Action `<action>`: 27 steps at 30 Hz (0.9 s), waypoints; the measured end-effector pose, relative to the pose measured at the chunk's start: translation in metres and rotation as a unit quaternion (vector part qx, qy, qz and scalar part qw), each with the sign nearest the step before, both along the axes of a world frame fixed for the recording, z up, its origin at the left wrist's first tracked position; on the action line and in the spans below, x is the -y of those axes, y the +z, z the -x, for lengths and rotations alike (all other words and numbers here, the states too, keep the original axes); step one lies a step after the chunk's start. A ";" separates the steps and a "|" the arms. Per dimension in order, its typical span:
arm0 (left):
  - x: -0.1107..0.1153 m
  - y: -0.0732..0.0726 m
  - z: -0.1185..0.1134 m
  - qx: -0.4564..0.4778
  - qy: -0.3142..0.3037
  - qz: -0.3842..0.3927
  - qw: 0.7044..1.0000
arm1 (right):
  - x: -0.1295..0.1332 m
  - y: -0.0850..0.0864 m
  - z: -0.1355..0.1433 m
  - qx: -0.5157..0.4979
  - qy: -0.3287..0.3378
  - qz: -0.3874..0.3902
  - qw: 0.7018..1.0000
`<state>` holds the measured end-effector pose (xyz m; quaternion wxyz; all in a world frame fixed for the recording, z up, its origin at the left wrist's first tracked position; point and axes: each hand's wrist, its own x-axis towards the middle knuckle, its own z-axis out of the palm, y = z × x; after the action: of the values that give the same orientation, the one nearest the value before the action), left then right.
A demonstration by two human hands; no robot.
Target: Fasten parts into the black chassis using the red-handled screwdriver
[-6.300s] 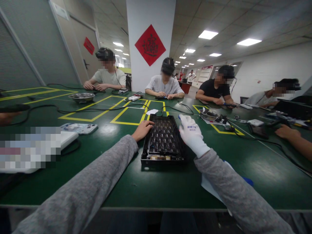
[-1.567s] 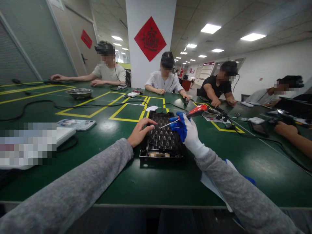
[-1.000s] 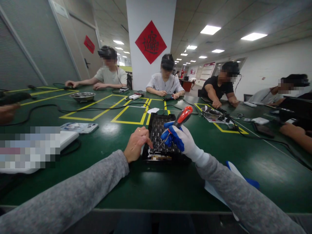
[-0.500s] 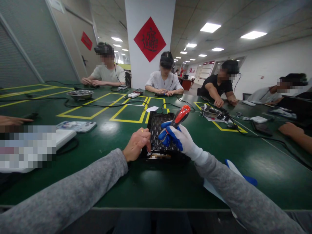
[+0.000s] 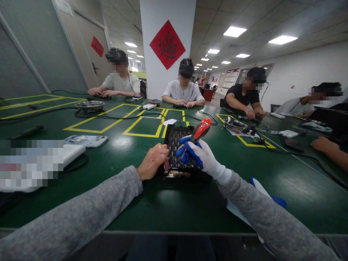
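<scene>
In front of me a black plastic case (image 5: 172, 150) lies open, its inside moulded with many small pockets. Brownish pieces (image 5: 178, 174) show in its near part. My right hand (image 5: 202, 156), in a white glove with blue-coated fingers, is closed around a screwdriver (image 5: 201, 130) with a red and black handle. The shaft slants down and left into the near part of the case. My left hand (image 5: 154, 161), bare with a ring, is at the case's left edge. Its fingers are curled and pressed together near the screwdriver's tip; anything between them is hidden.
A blue and white glove (image 5: 268, 194) lies beside my right forearm. To the left are a phone (image 5: 87, 141) and a white device (image 5: 73, 152). Steel bowls (image 5: 89, 105), cables and yellow tape lines spread over the green table (image 5: 122, 214). Several people sit around it.
My hands and the screwdriver stay almost in place, with only a very slight shift of the handle. Another person's hand at the far left has gone from view.
</scene>
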<state>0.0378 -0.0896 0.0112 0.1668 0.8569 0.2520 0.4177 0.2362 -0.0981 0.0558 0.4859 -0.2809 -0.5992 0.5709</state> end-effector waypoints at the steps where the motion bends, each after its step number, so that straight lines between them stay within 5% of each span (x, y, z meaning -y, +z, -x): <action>1: 0.000 0.000 0.000 0.001 -0.005 0.002 1.000 | 0.000 0.000 0.000 -0.002 0.001 0.000 1.000; 19: 0.000 0.001 -0.002 -0.006 -0.024 0.004 1.000 | -0.003 -0.001 -0.002 0.003 -0.035 -0.011 0.999; 27: 0.000 0.008 -0.007 -0.025 0.084 0.053 0.995 | -0.006 -0.002 -0.003 0.004 -0.034 -0.001 0.999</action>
<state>0.0452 -0.0898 0.0193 0.1700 0.8329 0.3483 0.3951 0.2395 -0.0920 0.0537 0.5030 -0.3029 -0.5918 0.5522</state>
